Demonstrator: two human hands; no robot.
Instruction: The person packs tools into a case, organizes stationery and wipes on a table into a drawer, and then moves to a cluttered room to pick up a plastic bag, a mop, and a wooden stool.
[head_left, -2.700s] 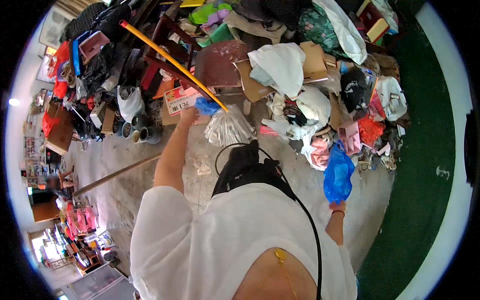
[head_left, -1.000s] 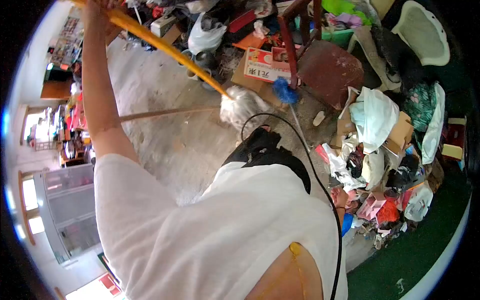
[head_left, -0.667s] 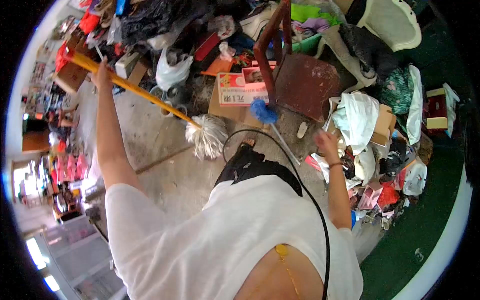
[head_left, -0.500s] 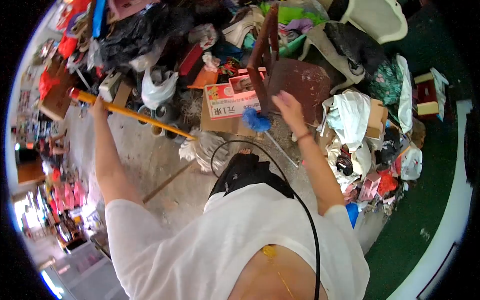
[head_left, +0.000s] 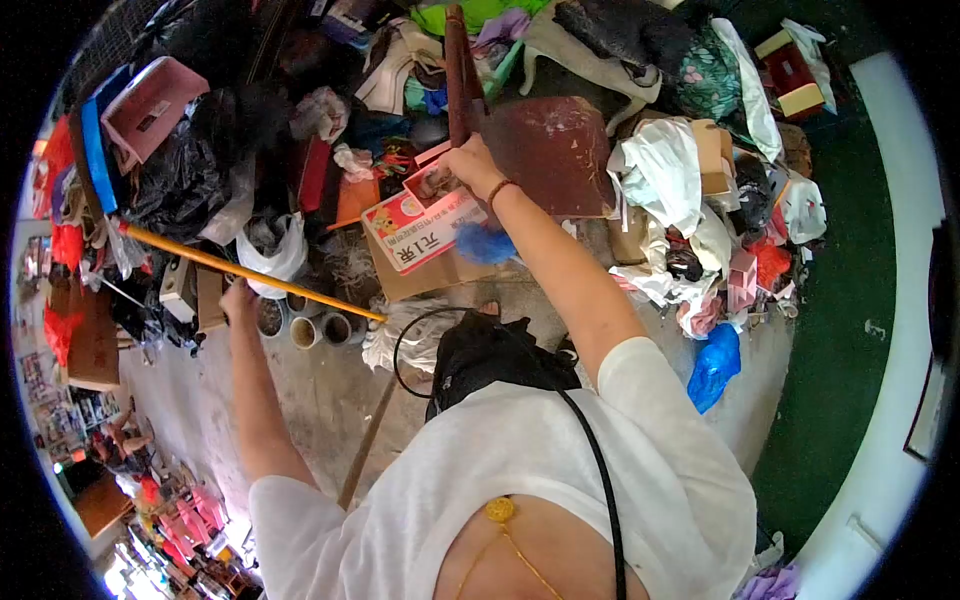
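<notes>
A mop's yellow handle (head_left: pixel 285 288) slants across the left, its upper end against the piled bags and its white strings (head_left: pixel 405 335) on the floor. Just below that handle is my left hand (head_left: pixel 238 300), apart from it, fingers loosely bent and holding nothing. My right hand (head_left: pixel 474 165) is closed around an upright of the dark red wooden chair (head_left: pixel 550 150). Beneath my right forearm lie a blue fluffy duster (head_left: pixel 485 243), partly hidden, and a cardboard box (head_left: pixel 420 235) with a red and white label. A small pink box (head_left: pixel 437 185) rests on the cardboard one.
Several pots (head_left: pixel 303 330) and a white plastic bag (head_left: pixel 272 260) stand left of the mop. White bags (head_left: pixel 655 165) and cartons are heaped right of the chair. A blue bag (head_left: pixel 715 365) lies on the concrete floor (head_left: pixel 300 425). A black cable (head_left: pixel 597 450) crosses my shirt.
My left hand has let go of the mop handle and dropped below it; the mop now leans on the pile. My right hand has reached forward and taken hold of the chair.
</notes>
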